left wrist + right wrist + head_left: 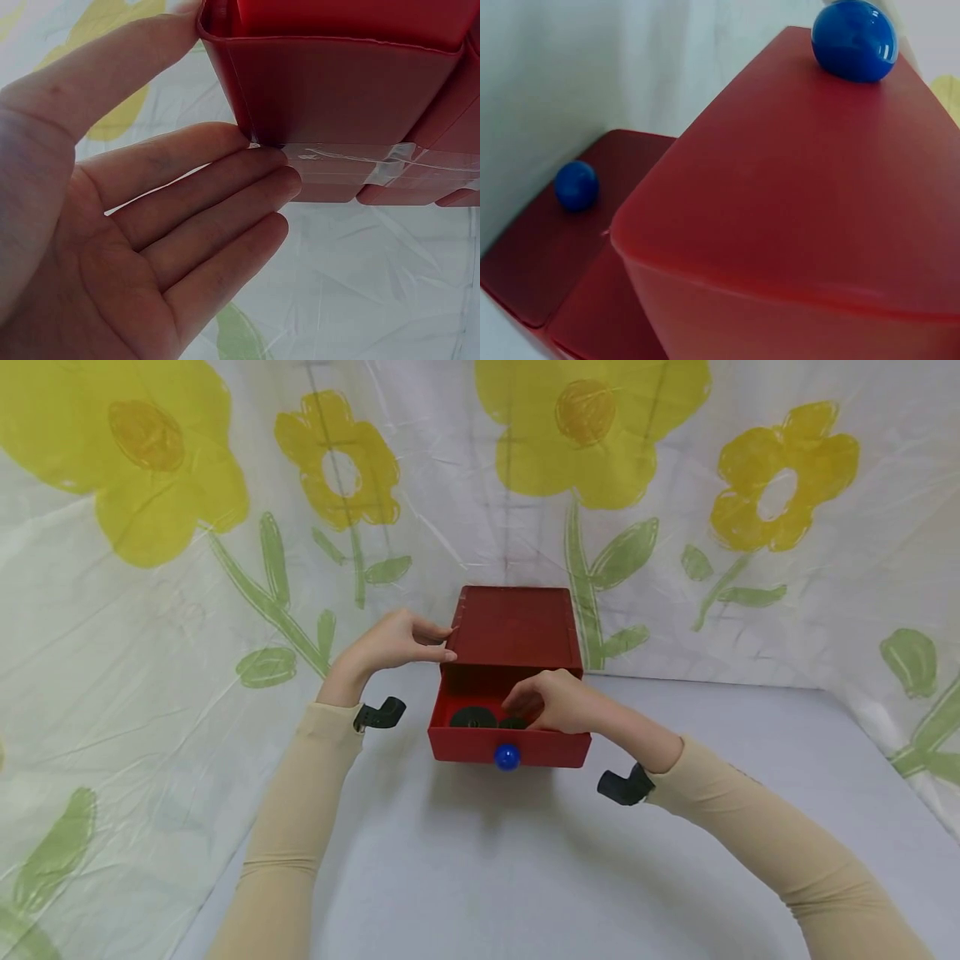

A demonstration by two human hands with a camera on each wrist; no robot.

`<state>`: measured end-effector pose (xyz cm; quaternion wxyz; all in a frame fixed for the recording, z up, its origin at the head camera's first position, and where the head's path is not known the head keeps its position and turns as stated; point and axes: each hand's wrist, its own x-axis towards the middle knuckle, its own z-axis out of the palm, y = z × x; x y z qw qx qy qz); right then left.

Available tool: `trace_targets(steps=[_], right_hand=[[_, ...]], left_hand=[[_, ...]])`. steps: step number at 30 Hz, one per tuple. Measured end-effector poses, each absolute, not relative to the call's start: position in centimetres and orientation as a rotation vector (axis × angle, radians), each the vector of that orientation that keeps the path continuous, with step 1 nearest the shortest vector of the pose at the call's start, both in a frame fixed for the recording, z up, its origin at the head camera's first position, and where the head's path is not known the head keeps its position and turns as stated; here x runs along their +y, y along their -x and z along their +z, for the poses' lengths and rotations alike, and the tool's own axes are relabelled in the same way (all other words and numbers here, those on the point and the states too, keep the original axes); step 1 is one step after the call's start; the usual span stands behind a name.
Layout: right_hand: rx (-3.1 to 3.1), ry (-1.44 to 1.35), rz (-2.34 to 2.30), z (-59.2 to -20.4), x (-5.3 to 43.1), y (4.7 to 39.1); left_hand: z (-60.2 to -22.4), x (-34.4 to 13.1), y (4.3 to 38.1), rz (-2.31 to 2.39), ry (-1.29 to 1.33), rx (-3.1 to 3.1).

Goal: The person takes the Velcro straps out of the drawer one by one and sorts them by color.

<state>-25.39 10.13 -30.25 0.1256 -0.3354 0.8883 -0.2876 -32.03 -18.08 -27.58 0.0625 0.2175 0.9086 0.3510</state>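
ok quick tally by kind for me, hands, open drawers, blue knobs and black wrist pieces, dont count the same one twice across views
Hands: 2
Open drawer: 1
Blue knobs: 2
Black wrist pieces: 2
Total: 7

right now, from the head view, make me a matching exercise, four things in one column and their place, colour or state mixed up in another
1. left hand
2. right hand
3. drawer
4. knob

A. open
B. at the left side of the box
C. blue
D. fingers reaching into the drawer

Pairs: 1-B, 2-D, 3-A, 4-C
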Motion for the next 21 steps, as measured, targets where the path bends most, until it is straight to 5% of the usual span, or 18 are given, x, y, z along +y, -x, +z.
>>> trace_targets(steps=[21], right_hand=[[2.640, 0.946, -0.733, -30.46, 9.59, 25.47]], left_hand=[[-27.60, -18.05, 31.90, 1.062, -0.647, 2.745]])
